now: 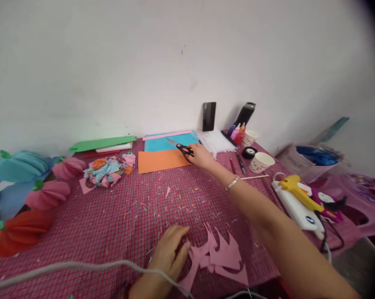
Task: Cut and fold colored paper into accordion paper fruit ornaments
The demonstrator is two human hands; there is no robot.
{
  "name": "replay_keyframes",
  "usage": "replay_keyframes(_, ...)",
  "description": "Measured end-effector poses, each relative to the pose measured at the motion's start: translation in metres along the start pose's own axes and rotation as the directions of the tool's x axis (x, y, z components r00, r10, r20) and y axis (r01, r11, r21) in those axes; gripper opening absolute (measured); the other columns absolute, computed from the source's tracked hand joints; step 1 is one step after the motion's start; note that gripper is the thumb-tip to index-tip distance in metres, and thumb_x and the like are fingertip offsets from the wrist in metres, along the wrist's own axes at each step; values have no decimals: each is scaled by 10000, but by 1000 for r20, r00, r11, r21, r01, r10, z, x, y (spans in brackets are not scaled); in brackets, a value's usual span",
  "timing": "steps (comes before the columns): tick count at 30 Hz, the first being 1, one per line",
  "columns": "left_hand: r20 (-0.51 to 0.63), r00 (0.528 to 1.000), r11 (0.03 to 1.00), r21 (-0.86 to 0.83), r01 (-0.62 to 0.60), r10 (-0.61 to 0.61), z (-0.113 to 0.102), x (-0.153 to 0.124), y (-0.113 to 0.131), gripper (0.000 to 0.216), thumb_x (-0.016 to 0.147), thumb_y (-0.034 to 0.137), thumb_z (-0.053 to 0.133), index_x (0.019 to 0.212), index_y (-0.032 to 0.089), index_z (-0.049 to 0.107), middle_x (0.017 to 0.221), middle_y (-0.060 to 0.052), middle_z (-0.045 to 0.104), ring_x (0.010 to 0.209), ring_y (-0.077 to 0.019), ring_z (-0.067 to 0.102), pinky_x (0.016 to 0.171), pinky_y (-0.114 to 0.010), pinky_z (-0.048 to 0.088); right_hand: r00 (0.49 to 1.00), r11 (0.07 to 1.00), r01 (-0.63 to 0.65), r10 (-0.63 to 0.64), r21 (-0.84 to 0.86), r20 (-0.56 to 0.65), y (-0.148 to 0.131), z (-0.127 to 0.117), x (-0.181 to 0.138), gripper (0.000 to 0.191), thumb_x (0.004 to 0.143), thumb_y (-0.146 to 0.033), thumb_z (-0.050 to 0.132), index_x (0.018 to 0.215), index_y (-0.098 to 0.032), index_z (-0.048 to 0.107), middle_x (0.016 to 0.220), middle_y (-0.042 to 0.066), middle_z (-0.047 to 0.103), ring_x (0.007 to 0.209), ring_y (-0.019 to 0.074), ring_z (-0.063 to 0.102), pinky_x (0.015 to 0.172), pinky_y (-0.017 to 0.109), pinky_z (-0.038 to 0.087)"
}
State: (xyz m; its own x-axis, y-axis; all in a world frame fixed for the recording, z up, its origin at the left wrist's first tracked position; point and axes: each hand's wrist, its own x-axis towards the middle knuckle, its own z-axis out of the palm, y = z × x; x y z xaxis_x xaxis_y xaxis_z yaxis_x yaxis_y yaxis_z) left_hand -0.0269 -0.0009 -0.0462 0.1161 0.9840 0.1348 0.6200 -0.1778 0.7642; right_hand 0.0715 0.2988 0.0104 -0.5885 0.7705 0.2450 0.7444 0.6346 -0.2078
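My right hand [202,157] reaches across to the far side of the surface, its fingers [192,148] at the black handles of a pair of scissors [183,150]. I can't tell from here whether they grip the loops or only touch them. The scissors have slim silver blades pointing to the upper left, over a bright blue sheet [154,144], with the handles above the right part of an orange sheet [158,162]. That orange one is a plain, flat oblong with straight edges, overlapping the near side of the blue.

My left hand [167,255] is low at the near edge, palm down, thumb and forefinger a moderate gap apart with nothing pinched between them. Right beside the thumb lie pink paper offcuts [224,259], overlapping one another, all curved bites and long sharp points, matte and one even shade. A white cord [121,263] crosses in front of my left wrist.

The red checked cloth [128,224] is sprinkled with tiny coloured snippets, and one small pink sliver [167,191] stands out among them. Further left sits a crumpled heap of blue, pink and orange scraps [108,171], near the folded paper pumpkins [47,195] in pink, turquoise and red-orange.
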Motion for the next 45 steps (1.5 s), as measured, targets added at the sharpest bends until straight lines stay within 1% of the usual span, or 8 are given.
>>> replay_keyframes(5, 1, 995, 994, -31, -104, 104, 2, 5, -2, 276, 902, 256, 458, 1160, 213, 549, 1028, -117, 637, 958, -219, 590, 831, -408, 522, 999, 999, -40, 41, -33, 29, -6, 25, 26, 291, 888, -275, 480, 1041, -88, 643, 1054, 182, 607, 1027, 279, 538, 890, 351, 403)
replay_keyframes(10, 7, 1000, 999, -31, 27, -26, -3, 5, 7, 245, 936, 259, 420, 1109, 194, 581, 1059, -89, 624, 1003, -208, 562, 894, -410, 471, 996, 999, -20, 17, 29, 88, 9, 0, -4, 326, 924, -288, 421, 1129, -133, 622, 1109, 134, 577, 1048, 237, 521, 916, 329, 376)
replay_keyframes(13, 78, 995, 998, -25, 64, -62, -10, 7, 7, 274, 936, 302, 425, 1141, 195, 572, 1068, -82, 608, 1000, -203, 563, 891, -402, 468, 991, 980, 86, -102, 179, 84, 20, -33, -65, 347, 891, -228, 460, 1193, -114, 589, 1085, 122, 582, 946, 206, 557, 864, 321, 408)
replay_keyframes(16, 177, 980, 995, 39, 88, -94, -20, 8, 12, 386, 852, 352, 565, 1205, 198, 543, 1124, -85, 574, 1027, -220, 562, 898, -402, 478, 906, 939, 152, -258, 310, 336, 21, -68, -154, 478, 835, -321, 595, 1283, -163, 540, 1118, 109, 584, 967, 219, 571, 859, 337, 438)
replay_keyframes(23, 369, 887, 910, 396, 122, -279, -18, 8, 56, 888, 683, 428, 696, 1452, 294, 273, 1360, -125, 409, 987, -319, 615, 797, -490, 528, 882, 962, -81, -52, 259, 469, -4, -69, -301, 948, 682, -358, 745, 1479, -212, 255, 1340, 167, 431, 981, 285, 610, 858, 412, 495)
replay_keyframes(27, 343, 879, 879, 451, 154, -330, 7, 15, 68, 791, 756, 377, 621, 1450, 270, 257, 1334, -153, 416, 937, -312, 629, 756, -475, 535, 916, 975, -70, -21, 211, 400, -19, -52, -303, 798, 743, -309, 664, 1444, -170, 309, 1286, 171, 452, 867, 244, 620, 750, 387, 513)
replay_keyframes(36, 302, 953, 935, 346, -72, -39, 37, 31, 63, 201, 897, 213, 439, 1053, 179, 561, 954, -65, 559, 807, -190, 590, 733, -344, 516, 926, 980, -4, -71, 198, 372, -25, -39, -276, 171, 814, -125, 482, 962, -129, 568, 937, 70, 544, 661, 123, 519, 591, 264, 402)
replay_keyframes(45, 265, 960, 970, 194, -148, 93, 42, 50, 53, 143, 774, 91, 525, 655, 170, 538, 694, -11, 542, 638, -138, 515, 606, -272, 434, 927, 975, 67, -140, 214, 349, -27, -30, -260, 120, 810, -90, 474, 840, -127, 584, 830, 65, 605, 659, 135, 528, 611, 259, 372)
